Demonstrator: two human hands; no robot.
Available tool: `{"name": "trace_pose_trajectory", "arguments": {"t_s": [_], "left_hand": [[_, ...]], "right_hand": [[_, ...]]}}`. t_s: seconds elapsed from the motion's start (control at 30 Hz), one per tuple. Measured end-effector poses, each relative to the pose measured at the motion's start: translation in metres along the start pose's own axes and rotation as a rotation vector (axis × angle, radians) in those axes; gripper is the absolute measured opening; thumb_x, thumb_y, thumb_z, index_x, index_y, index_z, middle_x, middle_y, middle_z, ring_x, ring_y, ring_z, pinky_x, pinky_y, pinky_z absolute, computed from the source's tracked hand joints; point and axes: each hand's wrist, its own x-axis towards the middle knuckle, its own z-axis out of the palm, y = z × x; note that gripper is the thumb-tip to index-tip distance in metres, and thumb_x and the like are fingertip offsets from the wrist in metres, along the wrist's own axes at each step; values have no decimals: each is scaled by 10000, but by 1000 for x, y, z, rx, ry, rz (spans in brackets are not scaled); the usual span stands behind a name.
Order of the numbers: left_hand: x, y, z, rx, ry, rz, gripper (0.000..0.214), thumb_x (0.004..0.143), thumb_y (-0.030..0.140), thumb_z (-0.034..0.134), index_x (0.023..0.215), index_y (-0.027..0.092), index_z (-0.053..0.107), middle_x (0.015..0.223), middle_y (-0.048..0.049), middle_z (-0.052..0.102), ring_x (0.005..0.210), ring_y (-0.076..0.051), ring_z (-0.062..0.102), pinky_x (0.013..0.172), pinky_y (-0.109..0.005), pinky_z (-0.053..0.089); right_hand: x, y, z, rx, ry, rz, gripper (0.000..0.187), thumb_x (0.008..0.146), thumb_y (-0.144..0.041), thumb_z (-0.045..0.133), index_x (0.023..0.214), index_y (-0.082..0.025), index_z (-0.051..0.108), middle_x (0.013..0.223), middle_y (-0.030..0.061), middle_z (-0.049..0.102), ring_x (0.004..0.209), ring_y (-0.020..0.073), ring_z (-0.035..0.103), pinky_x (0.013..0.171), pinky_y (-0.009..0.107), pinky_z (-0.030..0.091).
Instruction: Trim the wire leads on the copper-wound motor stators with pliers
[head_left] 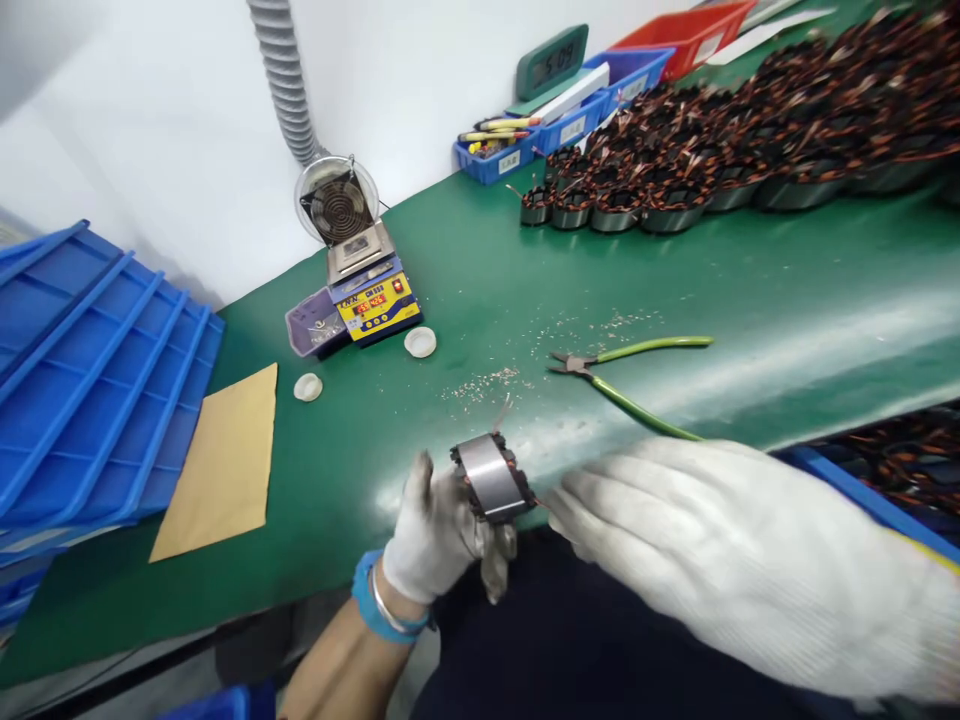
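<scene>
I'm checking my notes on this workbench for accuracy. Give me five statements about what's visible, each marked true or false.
1. The white-gloved left hand holds a silver-and-black metal core with copper windings. True.
2. The metal pliers with green handles lie with both handles pressed together. False: the pliers lie with their handles spread apart.
3. Red digits glow on the yellow-and-blue boxy unit. True.
4. The flat tan rectangular sheet lies beneath the pliers. False: the sheet lies at the picture's left, near the ribbed blue plastic crate.
5. A blue band circles the left wrist. True.
</scene>
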Motion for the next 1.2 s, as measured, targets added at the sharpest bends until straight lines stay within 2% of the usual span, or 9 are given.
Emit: {"name": "trace_pose_trajectory", "arguments": {"t_s": [0.23, 0.37, 0.5, 0.6, 0.73, 0.83, 0.97, 1.07, 1.2], "left_hand": [[-3, -18, 11, 360, 177, 562, 927, 556, 843, 868, 1173, 173, 695, 1016, -124, 773, 803, -267, 734, 746, -356, 607], [-1, -11, 22, 361, 315, 815, 774, 721, 817, 782, 1234, 243, 701, 1221, -115, 759, 1027, -300, 734, 917, -391, 592], [-3, 12, 17, 476, 70, 432, 665, 843, 805, 673, 1009, 174, 799, 1005, -118, 792, 950, -281, 737, 922, -378, 574], [-5, 19, 3, 242, -139, 126, 754, 737, 816, 758, 1091, 152, 800, 949, -108, 783, 812, -240, 730, 751, -329, 583], [0, 10, -5, -71, -98, 54, 844, 562, 794, 872, 1136, 185, 766, 802, -39, 745, 449, -94, 509, 407, -203, 377], [8, 6, 2, -160, 26, 42, 794, 567, 853, 840, 937, 156, 749, 740, -51, 735, 468, -113, 549, 428, -209, 405], [17, 10, 12, -212, 42, 143, 689, 667, 711, 879, 1116, 211, 726, 932, -57, 807, 436, -90, 540, 376, -175, 301], [19, 12, 11, -186, -28, 132, 726, 689, 741, 848, 1163, 205, 726, 772, -16, 774, 322, -47, 374, 349, -179, 207], [20, 11, 8, -119, -73, 25, 783, 697, 900, 700, 812, 126, 710, 588, -35, 679, 285, -57, 340, 344, -207, 165]], "right_hand": [[27, -15, -15, -54, 64, 2, 295, 898, -201, 502, 891, -262, 790, 750, 93, 772, 584, 278, 663, 541, 459, 502], [33, -14, -15, 2, 75, 18, 236, 913, -206, 543, 914, -277, 769, 747, 66, 762, 589, 250, 648, 569, 423, 475], [30, 7, -9, -1, 8, 9, 241, 958, -178, 524, 917, -271, 743, 687, 46, 707, 560, 226, 611, 546, 387, 403], [25, 27, -2, 102, 6, 38, 263, 1014, -235, 481, 920, -272, 724, 677, 30, 685, 522, 196, 591, 509, 354, 360], [20, 38, 6, 163, 7, 64, 285, 1046, -265, 448, 937, -253, 711, 721, 26, 716, 547, 179, 646, 522, 321, 399], [18, 35, 11, 197, -59, 62, 285, 1060, -256, 446, 961, -232, 712, 756, 37, 738, 599, 173, 686, 553, 296, 437], [15, 34, 19, 253, -44, 91, 253, 1057, -264, 474, 974, -219, 709, 764, 46, 744, 610, 171, 697, 562, 285, 463], [13, 35, 22, 262, -52, 102, 262, 1064, -272, 463, 985, -230, 709, 786, 43, 758, 634, 172, 710, 573, 288, 487], [6, 39, 22, 352, -27, 53, 245, 1075, -308, 481, 1053, -252, 718, 795, 38, 756, 664, 184, 713, 596, 300, 508]]}}
